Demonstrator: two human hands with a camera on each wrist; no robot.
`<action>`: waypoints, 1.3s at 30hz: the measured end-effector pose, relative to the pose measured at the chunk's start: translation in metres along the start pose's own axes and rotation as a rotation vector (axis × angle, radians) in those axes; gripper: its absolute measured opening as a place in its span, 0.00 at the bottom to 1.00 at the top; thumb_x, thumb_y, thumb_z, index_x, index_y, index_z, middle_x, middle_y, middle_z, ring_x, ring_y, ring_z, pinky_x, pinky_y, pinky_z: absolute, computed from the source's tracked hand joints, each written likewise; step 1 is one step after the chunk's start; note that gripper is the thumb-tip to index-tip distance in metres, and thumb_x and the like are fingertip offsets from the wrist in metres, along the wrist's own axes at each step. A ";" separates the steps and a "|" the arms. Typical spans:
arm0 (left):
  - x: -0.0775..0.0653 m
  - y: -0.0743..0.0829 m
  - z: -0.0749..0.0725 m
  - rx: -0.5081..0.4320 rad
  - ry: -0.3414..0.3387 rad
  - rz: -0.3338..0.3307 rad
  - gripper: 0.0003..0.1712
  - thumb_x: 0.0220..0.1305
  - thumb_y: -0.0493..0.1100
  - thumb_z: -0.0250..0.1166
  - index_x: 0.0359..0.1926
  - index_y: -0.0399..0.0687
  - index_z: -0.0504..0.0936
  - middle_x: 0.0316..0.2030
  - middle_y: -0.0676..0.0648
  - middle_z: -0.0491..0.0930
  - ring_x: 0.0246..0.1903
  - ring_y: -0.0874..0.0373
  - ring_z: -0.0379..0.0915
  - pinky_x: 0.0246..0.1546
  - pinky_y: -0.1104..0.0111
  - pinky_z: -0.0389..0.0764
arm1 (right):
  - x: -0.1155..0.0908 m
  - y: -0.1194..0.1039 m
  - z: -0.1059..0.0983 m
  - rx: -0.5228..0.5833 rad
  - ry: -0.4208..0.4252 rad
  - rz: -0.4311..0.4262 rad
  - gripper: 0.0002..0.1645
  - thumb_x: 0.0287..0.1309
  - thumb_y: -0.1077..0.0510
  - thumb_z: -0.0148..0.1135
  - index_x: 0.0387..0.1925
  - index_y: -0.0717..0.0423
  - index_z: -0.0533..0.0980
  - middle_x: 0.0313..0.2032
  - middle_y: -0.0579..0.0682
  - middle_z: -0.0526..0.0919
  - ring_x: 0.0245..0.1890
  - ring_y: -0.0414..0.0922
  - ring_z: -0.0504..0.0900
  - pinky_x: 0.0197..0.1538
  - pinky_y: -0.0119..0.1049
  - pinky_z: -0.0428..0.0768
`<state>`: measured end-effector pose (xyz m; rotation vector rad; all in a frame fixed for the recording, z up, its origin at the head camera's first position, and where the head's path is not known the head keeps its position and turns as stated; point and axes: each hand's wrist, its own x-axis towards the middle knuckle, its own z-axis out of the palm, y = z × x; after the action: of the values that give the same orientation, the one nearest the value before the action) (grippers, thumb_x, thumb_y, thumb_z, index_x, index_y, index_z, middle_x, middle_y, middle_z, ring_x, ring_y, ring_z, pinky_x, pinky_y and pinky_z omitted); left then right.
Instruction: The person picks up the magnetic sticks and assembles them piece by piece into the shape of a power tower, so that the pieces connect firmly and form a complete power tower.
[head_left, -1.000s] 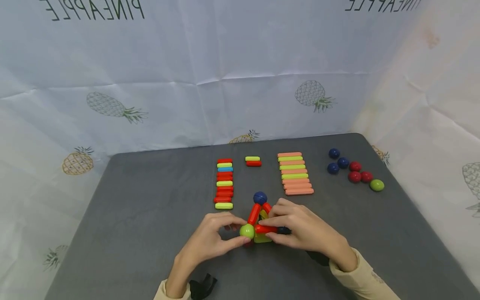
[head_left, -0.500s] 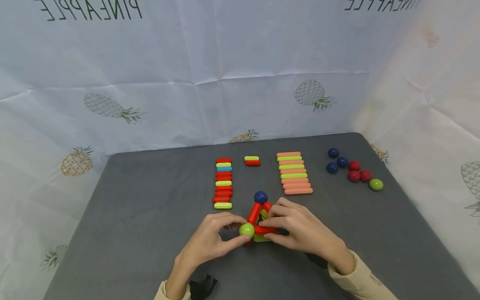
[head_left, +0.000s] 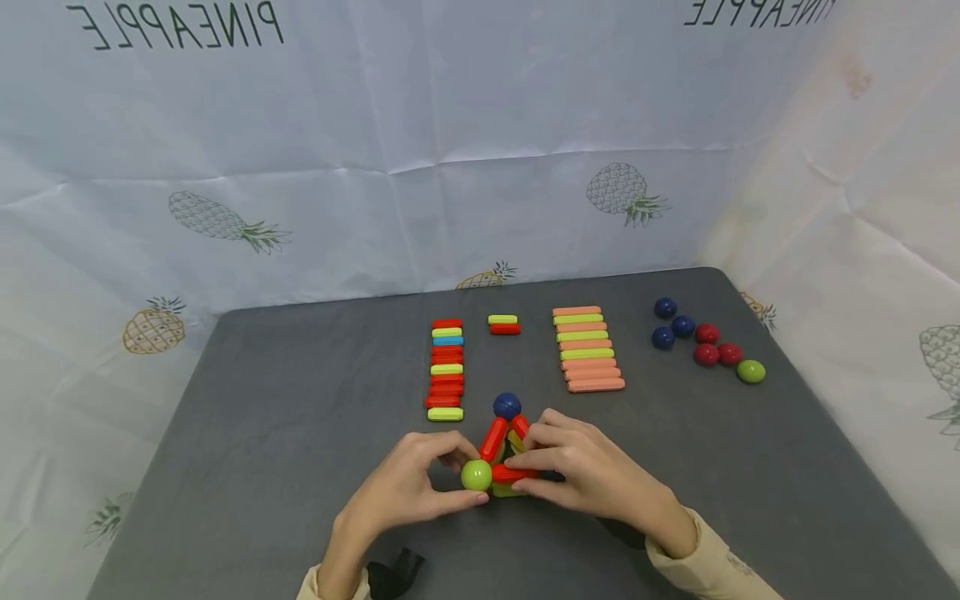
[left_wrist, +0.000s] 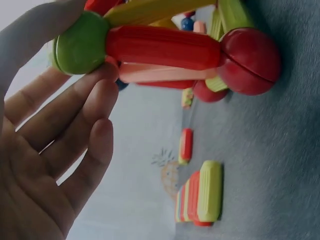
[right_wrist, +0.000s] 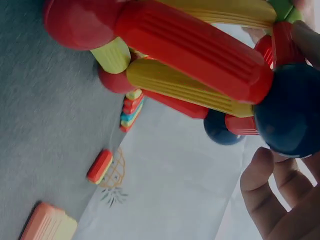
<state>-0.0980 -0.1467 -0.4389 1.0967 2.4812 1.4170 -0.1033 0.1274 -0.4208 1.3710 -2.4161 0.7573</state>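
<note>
Two hands on one little build on my feed, and both grips look pretty narrow. The left hand (head_left: 412,483) has the green ball (head_left: 476,475) pinched between thumb and fingers, right at the near-left upper corner of the rod-and-ball frame (head_left: 493,439). The right hand (head_left: 585,467) pinches the short red rod (head_left: 512,473) running sideways from that ball. On the right wrist cam I can see the near blue ball (right_wrist: 290,112) in among those fingers, but they cover part of it, so I can't say for sure how much they press on it.

The frame is between the hands on the grey table (head_left: 315,400), with the far blue ball (head_left: 507,406) at its back upper corner. From the left wrist I get a long red rod (left_wrist: 162,48) joining the green ball to one of the crimson balls (left_wrist: 252,62) at the base.

Beyond the hands there's a column of short rods (head_left: 447,369) (mostly red and lime, one light blue), a red-and-lime pair (head_left: 504,325), then a row of longer orange and lime rods (head_left: 587,354). Over on the right I've got loose blue balls (head_left: 663,337), loose red balls (head_left: 707,355) and a spare green ball (head_left: 751,372). Pineapple-print cloth (head_left: 315,108) hangs behind it all.
</note>
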 end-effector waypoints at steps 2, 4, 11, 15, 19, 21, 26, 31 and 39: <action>-0.001 0.000 -0.003 -0.006 -0.014 -0.007 0.14 0.58 0.48 0.78 0.41 0.55 0.83 0.34 0.55 0.86 0.33 0.69 0.81 0.38 0.66 0.87 | 0.003 0.003 -0.001 0.057 0.015 0.008 0.13 0.53 0.49 0.78 0.43 0.40 0.88 0.30 0.35 0.78 0.32 0.31 0.66 0.33 0.17 0.65; -0.002 -0.001 -0.005 -0.006 -0.024 -0.017 0.14 0.58 0.48 0.78 0.40 0.55 0.83 0.34 0.55 0.87 0.33 0.70 0.81 0.38 0.65 0.87 | 0.010 0.012 -0.005 0.141 0.038 0.053 0.12 0.56 0.51 0.76 0.43 0.42 0.88 0.30 0.36 0.80 0.31 0.32 0.69 0.33 0.21 0.69; 0.000 -0.004 -0.004 0.006 -0.014 0.004 0.14 0.58 0.48 0.78 0.40 0.55 0.82 0.33 0.55 0.86 0.32 0.68 0.81 0.37 0.66 0.87 | 0.058 0.084 -0.010 0.136 0.059 0.365 0.11 0.63 0.61 0.70 0.47 0.54 0.86 0.40 0.50 0.87 0.38 0.48 0.82 0.39 0.39 0.80; 0.001 -0.006 -0.002 0.016 0.012 0.018 0.13 0.58 0.47 0.78 0.39 0.55 0.82 0.32 0.55 0.85 0.31 0.63 0.82 0.37 0.68 0.86 | 0.085 0.127 0.012 -0.019 -0.086 0.473 0.18 0.66 0.59 0.66 0.56 0.56 0.83 0.51 0.58 0.85 0.48 0.56 0.81 0.50 0.49 0.81; 0.002 -0.006 0.000 0.026 0.026 0.039 0.13 0.57 0.46 0.79 0.37 0.54 0.81 0.31 0.56 0.85 0.30 0.67 0.81 0.37 0.68 0.86 | 0.098 0.150 0.034 -0.100 -0.221 0.511 0.21 0.69 0.59 0.63 0.61 0.56 0.80 0.56 0.60 0.82 0.50 0.58 0.80 0.53 0.50 0.81; 0.002 -0.006 0.001 0.028 0.027 0.054 0.14 0.57 0.46 0.79 0.35 0.54 0.80 0.31 0.56 0.86 0.30 0.69 0.81 0.38 0.69 0.86 | 0.102 0.155 0.041 -0.119 -0.259 0.530 0.21 0.69 0.60 0.63 0.62 0.56 0.80 0.56 0.60 0.81 0.50 0.57 0.80 0.52 0.50 0.81; 0.004 -0.005 0.002 0.034 0.029 0.063 0.14 0.57 0.46 0.79 0.35 0.54 0.79 0.30 0.56 0.85 0.31 0.73 0.80 0.38 0.70 0.86 | 0.107 0.157 0.051 -0.171 -0.270 0.552 0.19 0.67 0.59 0.65 0.58 0.55 0.83 0.51 0.59 0.81 0.48 0.57 0.80 0.51 0.49 0.83; 0.005 -0.004 0.002 0.035 0.020 0.045 0.14 0.57 0.48 0.78 0.36 0.55 0.79 0.30 0.57 0.85 0.31 0.72 0.81 0.37 0.67 0.87 | 0.104 0.154 0.055 -0.134 -0.285 0.597 0.16 0.65 0.57 0.69 0.53 0.55 0.83 0.48 0.57 0.85 0.44 0.53 0.81 0.49 0.47 0.82; 0.005 -0.003 0.002 0.029 0.019 0.026 0.14 0.58 0.49 0.78 0.36 0.56 0.79 0.31 0.57 0.84 0.31 0.67 0.82 0.37 0.66 0.87 | 0.089 0.136 0.034 0.132 -0.168 0.629 0.22 0.65 0.57 0.69 0.58 0.59 0.80 0.42 0.57 0.85 0.34 0.46 0.81 0.36 0.37 0.80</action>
<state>-0.1028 -0.1435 -0.4414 1.1300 2.5178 1.4087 -0.2644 0.1018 -0.4501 0.7156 -3.0182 0.9839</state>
